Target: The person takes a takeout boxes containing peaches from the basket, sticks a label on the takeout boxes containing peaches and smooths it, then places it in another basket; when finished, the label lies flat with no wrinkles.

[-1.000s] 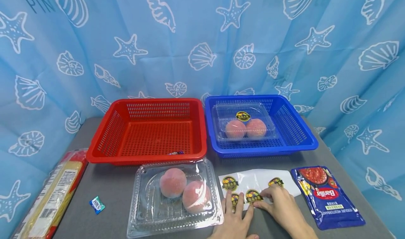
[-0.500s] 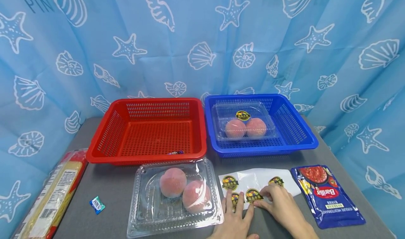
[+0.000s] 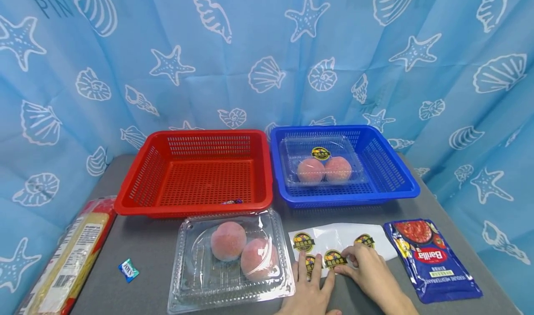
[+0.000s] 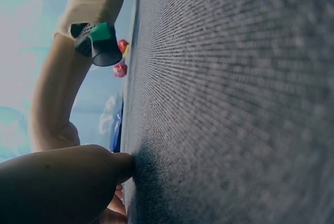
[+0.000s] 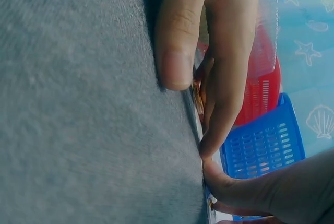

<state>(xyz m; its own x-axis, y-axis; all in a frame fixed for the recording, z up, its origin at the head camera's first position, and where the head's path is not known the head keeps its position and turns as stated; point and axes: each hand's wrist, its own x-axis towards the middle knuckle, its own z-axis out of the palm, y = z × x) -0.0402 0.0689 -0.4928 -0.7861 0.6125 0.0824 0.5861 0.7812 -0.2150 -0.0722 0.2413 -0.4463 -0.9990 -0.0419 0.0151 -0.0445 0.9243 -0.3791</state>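
A white sheet of stickers [image 3: 333,231] with several round black-and-gold fruit labels lies on the grey table. My left hand [image 3: 306,287] rests on its near left part, fingers straight and spread, its index finger beside a sticker [image 3: 333,258]. My right hand [image 3: 369,268] has bent fingers, with thumb and index finger pinching at that sticker's right edge. In the right wrist view my right hand [image 5: 271,187] meets the sheet's edge beside the left index fingertip. In the left wrist view my left thumb [image 4: 122,166] is down on the table cloth.
A clear clamshell box [image 3: 200,282] with two peaches stands left of the hands. Behind are a red basket [image 3: 192,210] and a blue basket [image 3: 354,198] holding another labelled peach box [image 3: 288,157]. A Barilla pouch [image 3: 434,259], a candy [image 3: 128,270] and a noodle pack [image 3: 71,259] lie around.
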